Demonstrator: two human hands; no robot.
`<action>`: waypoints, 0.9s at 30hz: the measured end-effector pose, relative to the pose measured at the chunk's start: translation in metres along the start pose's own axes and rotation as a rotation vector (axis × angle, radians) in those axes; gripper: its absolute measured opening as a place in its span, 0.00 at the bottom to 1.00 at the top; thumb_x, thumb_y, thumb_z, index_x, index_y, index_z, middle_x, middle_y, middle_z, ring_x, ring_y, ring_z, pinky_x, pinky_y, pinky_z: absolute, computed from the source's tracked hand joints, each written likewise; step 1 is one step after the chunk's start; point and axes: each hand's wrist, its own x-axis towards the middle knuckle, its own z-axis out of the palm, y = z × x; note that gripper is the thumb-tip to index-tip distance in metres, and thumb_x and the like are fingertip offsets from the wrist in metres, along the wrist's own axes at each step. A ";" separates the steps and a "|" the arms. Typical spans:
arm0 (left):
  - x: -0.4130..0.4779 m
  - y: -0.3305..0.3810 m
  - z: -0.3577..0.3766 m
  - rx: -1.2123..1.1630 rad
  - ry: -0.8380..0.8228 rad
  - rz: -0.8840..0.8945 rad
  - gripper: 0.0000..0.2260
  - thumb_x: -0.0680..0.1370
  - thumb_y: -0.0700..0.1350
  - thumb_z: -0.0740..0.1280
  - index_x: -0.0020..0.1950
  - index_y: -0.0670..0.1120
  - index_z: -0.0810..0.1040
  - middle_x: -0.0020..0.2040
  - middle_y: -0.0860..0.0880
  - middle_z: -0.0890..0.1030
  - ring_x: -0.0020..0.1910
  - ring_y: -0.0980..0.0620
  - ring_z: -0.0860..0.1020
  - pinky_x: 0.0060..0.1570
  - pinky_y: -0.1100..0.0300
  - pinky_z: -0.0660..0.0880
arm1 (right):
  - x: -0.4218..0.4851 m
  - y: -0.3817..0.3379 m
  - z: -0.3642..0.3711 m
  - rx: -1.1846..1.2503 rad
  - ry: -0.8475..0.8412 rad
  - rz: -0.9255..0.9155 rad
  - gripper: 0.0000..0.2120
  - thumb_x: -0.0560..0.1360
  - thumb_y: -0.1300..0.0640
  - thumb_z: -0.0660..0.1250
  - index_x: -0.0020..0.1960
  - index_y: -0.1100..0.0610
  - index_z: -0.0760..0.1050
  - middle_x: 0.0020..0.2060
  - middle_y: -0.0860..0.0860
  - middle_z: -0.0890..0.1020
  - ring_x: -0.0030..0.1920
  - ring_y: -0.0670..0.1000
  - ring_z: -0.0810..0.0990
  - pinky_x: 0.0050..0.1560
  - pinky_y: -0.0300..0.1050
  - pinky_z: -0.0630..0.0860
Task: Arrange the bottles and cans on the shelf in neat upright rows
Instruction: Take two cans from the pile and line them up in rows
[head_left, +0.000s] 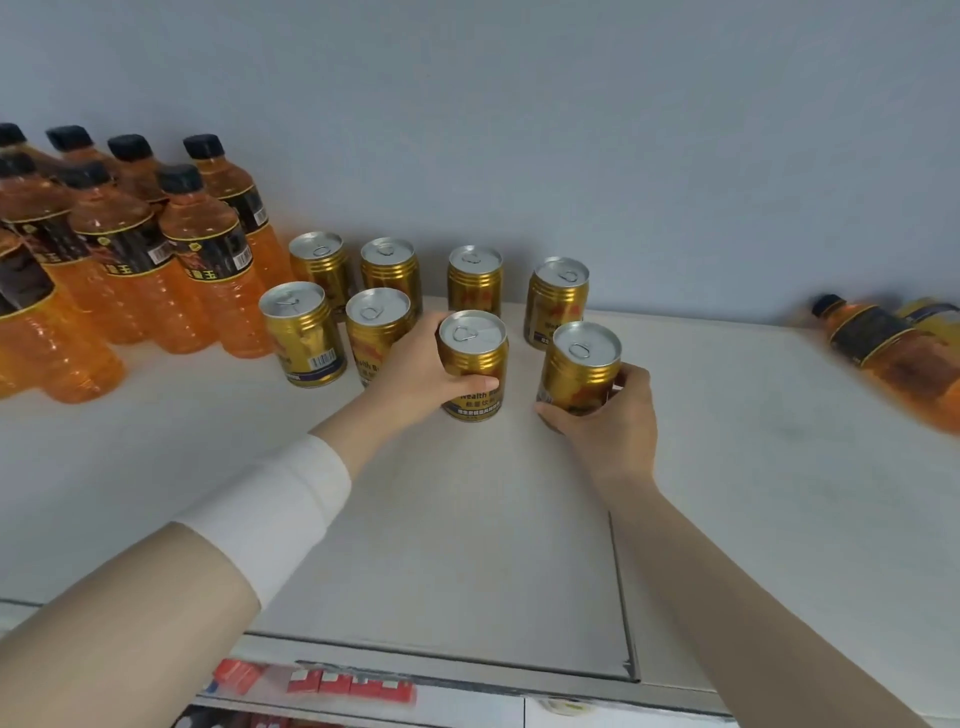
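Note:
Several gold cans stand upright in two rows on the white shelf (467, 519). My left hand (415, 371) grips one front-row can (474, 358), thumb across its label. My right hand (605, 415) grips the can to its right (583, 366), fingers wrapped round its lower half. Behind them stand two more cans (475, 278) (557, 299). To the left, four other cans (304, 332) (378, 325) form a block. Several orange bottles with black caps (200, 260) stand upright at the far left.
An orange bottle (883, 353) lies on its side at the right end of the shelf, another partly hidden behind it. A grey wall backs the shelf. Red and white packs (353, 683) sit on a lower shelf below the front edge.

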 end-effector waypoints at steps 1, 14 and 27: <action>0.002 -0.001 0.001 0.000 -0.007 0.007 0.33 0.66 0.45 0.77 0.66 0.44 0.66 0.64 0.48 0.74 0.63 0.51 0.72 0.58 0.60 0.69 | 0.000 0.000 0.003 -0.011 0.012 0.000 0.38 0.58 0.52 0.79 0.62 0.55 0.64 0.57 0.51 0.75 0.53 0.49 0.75 0.52 0.42 0.72; 0.001 -0.004 0.001 0.031 -0.079 0.036 0.45 0.68 0.47 0.75 0.76 0.46 0.49 0.76 0.48 0.59 0.74 0.50 0.60 0.71 0.53 0.61 | -0.001 -0.003 0.003 -0.093 -0.086 -0.026 0.46 0.60 0.52 0.79 0.69 0.58 0.57 0.65 0.55 0.66 0.66 0.53 0.67 0.65 0.51 0.70; -0.002 0.161 0.081 0.701 0.188 0.610 0.29 0.79 0.48 0.60 0.76 0.44 0.53 0.78 0.46 0.51 0.77 0.49 0.48 0.73 0.56 0.45 | 0.059 0.017 -0.216 -0.957 0.054 -0.414 0.31 0.79 0.47 0.54 0.75 0.61 0.49 0.75 0.59 0.52 0.76 0.59 0.45 0.75 0.53 0.46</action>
